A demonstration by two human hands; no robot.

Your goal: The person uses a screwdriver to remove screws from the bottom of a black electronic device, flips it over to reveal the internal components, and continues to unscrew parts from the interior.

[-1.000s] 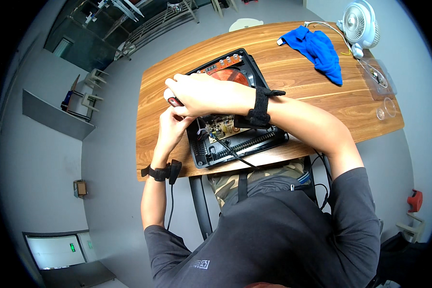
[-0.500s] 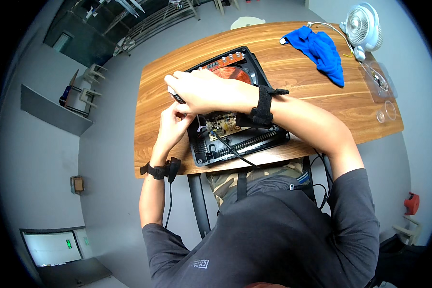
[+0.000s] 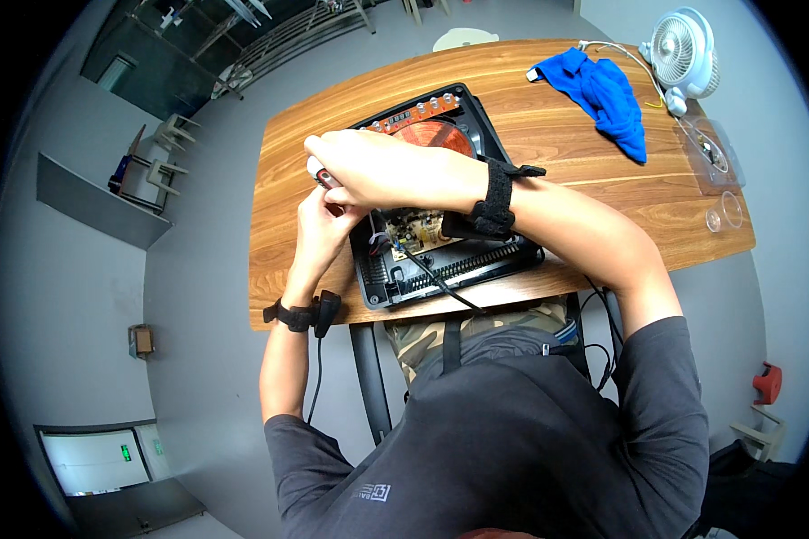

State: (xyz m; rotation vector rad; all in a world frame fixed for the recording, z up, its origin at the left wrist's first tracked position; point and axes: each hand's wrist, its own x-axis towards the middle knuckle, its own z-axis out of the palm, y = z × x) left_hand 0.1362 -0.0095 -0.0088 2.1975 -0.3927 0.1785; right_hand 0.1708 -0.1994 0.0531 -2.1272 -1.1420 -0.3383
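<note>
An opened induction cooker (image 3: 503,256) lies on the table, its copper coil (image 3: 440,135) and circuit board (image 3: 418,232) bare. My right hand (image 3: 368,166) reaches across its left side, fingers closed round a screwdriver (image 3: 325,179) whose red, black and pale handle shows; its tip is hidden. Just below, my left hand (image 3: 324,229) is closed in a pinch at the cooker's left edge, close against the right hand. What sits between its fingertips is out of sight. A black cord (image 3: 436,283) runs from the board over the near edge.
On the wooden table (image 3: 575,216), a blue cloth (image 3: 598,99) lies at the far right. A white fan (image 3: 679,54) stands behind it. A clear plastic tray (image 3: 712,153) with small parts and clear round cups (image 3: 731,209) are at the right edge.
The screwdriver handle has turned in my right hand and now shows a red side where black showed before. Both hands stay in nearly the same place.
</note>
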